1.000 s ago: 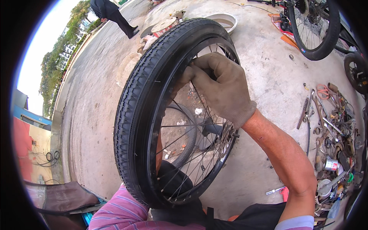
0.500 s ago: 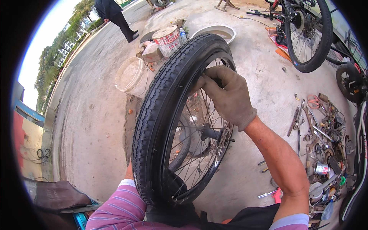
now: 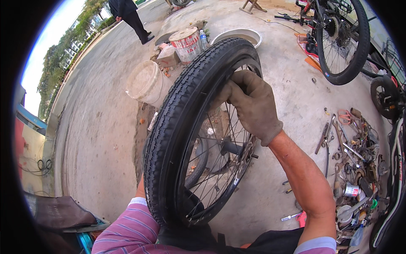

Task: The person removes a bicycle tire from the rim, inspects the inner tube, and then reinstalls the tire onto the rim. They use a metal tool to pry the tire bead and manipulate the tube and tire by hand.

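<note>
A bicycle wheel [image 3: 238, 180] with a black knobbly tire [image 3: 175, 106] stands upright before me, leaning slightly. My right hand [image 3: 256, 108], in a brown work glove, is closed at the upper inner side of the wheel, its fingers pinching the rim edge beside the tire. The fingertips are partly hidden by the rim. On the far left side of the tire my left forearm goes behind the wheel; the tire hides my left hand. Spokes and a dark hub [image 3: 231, 147] with a disc show through the wheel. Its lower part is against my dark-clothed lap.
A dirty white bucket [image 3: 146, 82], a red-and-white pail [image 3: 186, 44] and a round basin [image 3: 249, 36] stand beyond the wheel. Tools and parts [image 3: 359, 156] lie scattered at right. An upside-down bicycle [image 3: 344, 42] is at upper right. A person in dark clothes [image 3: 131, 19] stands far left.
The wheel and my right hand have shifted very slightly, with the hand still at the rim. The view has turned a little.
</note>
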A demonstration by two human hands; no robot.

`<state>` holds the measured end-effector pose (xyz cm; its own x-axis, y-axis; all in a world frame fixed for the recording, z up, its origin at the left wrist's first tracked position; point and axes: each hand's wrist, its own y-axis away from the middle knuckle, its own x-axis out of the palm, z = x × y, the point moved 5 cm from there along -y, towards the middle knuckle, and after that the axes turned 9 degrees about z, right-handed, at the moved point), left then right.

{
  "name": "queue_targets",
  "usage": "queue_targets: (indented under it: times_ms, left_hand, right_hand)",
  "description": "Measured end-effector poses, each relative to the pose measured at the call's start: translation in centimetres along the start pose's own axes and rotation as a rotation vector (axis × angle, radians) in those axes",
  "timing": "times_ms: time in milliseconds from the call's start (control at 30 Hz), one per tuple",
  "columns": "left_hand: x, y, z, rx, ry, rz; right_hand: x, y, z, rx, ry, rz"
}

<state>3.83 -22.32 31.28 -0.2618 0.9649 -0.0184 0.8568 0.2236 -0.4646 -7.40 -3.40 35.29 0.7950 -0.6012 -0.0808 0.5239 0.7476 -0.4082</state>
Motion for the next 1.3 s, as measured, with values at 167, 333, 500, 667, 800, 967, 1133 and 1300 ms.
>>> queue_targets:
  times_ms: [167, 333, 500, 667, 800, 967, 1133, 1300]
  left_hand:
    - [-0.3, 0.5, -0.1, 0.001, -0.017, -0.013]
    - [0.0, 0.9, -0.9, -0.003, -0.034, -0.035]
    - [0.7, 1.2, -1.7, 0.000, -0.046, -0.068]
    - [1.6, 1.4, -2.1, 0.005, -0.092, -0.108]
    - [2.6, 1.4, -2.6, 0.001, -0.134, -0.141]
    - [5.1, 0.3, -4.1, -0.004, -0.243, -0.196]
    - [9.2, -0.5, -7.8, 0.085, -0.502, -0.097]
    - [12.8, -0.8, -10.8, 0.368, -0.640, 0.076]
  right_hand:
    - [0.3, -0.3, -0.4, 0.008, -0.063, 0.029]
    - [-0.1, -1.2, -0.6, 0.003, 0.080, 0.061]
    - [0.0, -1.0, -0.6, 0.037, -0.059, 0.040]
    - [-0.5, -0.6, -0.3, 0.113, -0.111, 0.072]
    - [-0.1, -0.1, 0.8, 0.138, -0.112, 0.099]
    - [-0.8, 0.3, 2.2, 0.124, -0.129, 0.072]
    - [-2.8, -0.2, 5.2, -0.146, -0.136, 0.022]
    - [-6.1, 0.1, 7.4, -0.002, -0.361, 0.082]
